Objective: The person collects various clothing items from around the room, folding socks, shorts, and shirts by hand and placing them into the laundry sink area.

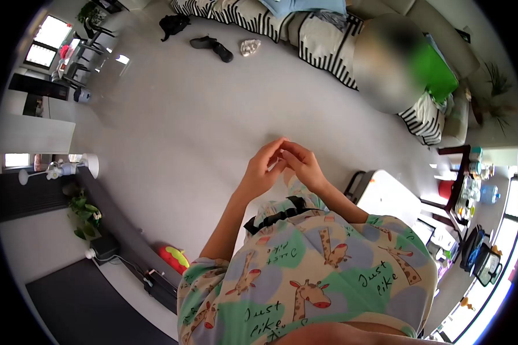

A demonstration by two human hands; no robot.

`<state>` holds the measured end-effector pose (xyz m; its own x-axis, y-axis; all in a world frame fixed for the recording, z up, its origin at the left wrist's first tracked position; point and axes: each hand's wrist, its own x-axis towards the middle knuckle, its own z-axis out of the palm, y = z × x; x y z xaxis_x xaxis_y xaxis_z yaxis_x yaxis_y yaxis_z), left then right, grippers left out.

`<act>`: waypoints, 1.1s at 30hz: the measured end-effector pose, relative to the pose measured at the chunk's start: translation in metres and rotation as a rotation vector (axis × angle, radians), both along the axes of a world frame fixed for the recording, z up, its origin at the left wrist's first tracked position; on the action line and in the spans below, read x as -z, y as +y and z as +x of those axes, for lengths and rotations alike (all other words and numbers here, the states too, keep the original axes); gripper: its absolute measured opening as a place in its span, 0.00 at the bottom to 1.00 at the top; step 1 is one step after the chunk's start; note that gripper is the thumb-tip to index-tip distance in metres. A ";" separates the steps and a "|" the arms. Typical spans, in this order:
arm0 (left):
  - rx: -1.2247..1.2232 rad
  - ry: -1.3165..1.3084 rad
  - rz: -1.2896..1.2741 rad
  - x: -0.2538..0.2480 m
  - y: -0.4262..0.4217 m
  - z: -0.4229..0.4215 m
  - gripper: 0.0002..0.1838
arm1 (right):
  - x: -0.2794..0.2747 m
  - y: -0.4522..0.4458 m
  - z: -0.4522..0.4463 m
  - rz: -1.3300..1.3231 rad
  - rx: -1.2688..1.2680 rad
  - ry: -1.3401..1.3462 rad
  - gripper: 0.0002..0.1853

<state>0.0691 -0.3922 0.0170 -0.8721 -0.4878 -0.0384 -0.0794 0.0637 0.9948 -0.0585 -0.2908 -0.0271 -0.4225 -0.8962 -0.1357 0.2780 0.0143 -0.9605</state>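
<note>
The bare left hand [263, 171] and right hand [306, 167] meet, fingers curled, beyond the cream-green giraffe-print fabric garment [313, 259], partly cut off; overlapping fingers obscure whether either grips anything.

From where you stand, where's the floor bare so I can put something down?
The big bare patch of floor lies past the left hand, between the grey ledge and the striped sofa cover. It's crowded by that cover, with dark shoes and a crumpled pale thing, and at the right, around the bottles.
</note>
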 end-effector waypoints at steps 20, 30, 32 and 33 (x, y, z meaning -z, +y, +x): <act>-0.249 -0.078 0.307 0.085 -0.543 -0.245 0.28 | 0.068 -0.566 -0.241 0.272 -0.028 0.134 0.15; -0.076 -0.424 0.262 0.206 -0.766 -0.419 0.25 | 0.191 -0.767 -0.380 0.487 0.250 -0.022 0.13; -0.111 -0.454 0.357 0.249 -0.796 -0.448 0.24 | 0.247 -0.799 -0.406 0.549 0.219 -0.058 0.12; -0.129 -0.469 0.392 0.275 -0.813 -0.462 0.24 | 0.276 -0.817 -0.420 0.567 0.206 -0.078 0.12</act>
<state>-0.3931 -1.2047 -0.2576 -0.6541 -0.4599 -0.6005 -0.4960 -0.3385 0.7996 -0.4785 -1.1081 -0.3032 -0.5489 -0.5760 -0.6058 0.3986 0.4566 -0.7954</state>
